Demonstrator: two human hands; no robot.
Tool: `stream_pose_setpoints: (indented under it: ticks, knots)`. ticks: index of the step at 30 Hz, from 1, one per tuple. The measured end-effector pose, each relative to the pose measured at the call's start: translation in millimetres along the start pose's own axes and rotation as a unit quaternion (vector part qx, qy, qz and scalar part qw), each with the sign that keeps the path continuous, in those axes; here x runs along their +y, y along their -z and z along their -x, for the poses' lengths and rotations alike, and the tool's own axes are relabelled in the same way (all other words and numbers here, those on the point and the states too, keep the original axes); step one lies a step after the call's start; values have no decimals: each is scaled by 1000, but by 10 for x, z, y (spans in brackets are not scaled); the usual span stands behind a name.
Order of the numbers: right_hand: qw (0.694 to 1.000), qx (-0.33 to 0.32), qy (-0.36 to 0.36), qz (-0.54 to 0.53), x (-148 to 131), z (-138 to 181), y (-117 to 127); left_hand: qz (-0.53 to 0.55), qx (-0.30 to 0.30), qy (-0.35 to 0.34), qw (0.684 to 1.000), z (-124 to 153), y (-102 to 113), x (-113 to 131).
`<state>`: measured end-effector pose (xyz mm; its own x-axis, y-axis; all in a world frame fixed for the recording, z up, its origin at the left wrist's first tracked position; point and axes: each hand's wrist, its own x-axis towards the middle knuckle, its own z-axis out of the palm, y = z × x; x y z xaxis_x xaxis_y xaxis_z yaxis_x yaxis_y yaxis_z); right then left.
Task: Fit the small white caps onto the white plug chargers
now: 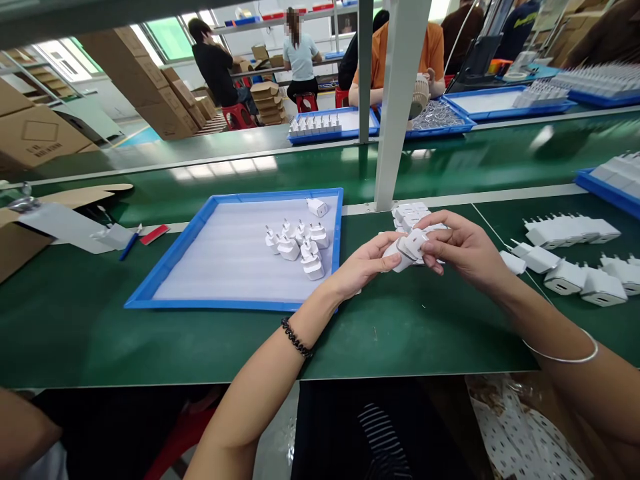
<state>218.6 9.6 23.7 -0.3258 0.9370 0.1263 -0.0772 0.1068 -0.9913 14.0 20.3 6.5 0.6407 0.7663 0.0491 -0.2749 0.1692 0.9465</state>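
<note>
Above the green bench, both of my hands meet on a white plug charger (404, 253). My left hand (367, 261) grips its lower left side between thumb and fingers. With thumb and fingertips, my right hand (457, 248) pinches its upper right end. A thin dark line crosses the white body; whether it is one piece or two pressed together, I cannot tell. Just behind my hands stands a block of white chargers (411, 215), partly hidden by my fingers. Left of my hands, a blue-rimmed tray (215, 305) holds several white plug chargers (289, 248) with pins upward.
On the right lie several chargers (604, 288) and a row of chargers (570, 231). A white post (397, 100) rises behind my hands. A blue pen (130, 245) and a red strip (155, 235) lie left of the tray. Co-workers sit beyond the green conveyor (280, 170).
</note>
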Motion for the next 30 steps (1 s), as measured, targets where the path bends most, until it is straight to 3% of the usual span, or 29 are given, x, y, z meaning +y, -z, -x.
stream_pose_setpoints:
  ticks: [13, 30]
  knots:
    - [999, 27, 3, 30, -23, 30, -35, -51, 2, -19, 999, 6, 50, -49]
    - [997, 34, -1, 71, -56, 56, -65, -32, -2, -33, 999, 4, 13, -45]
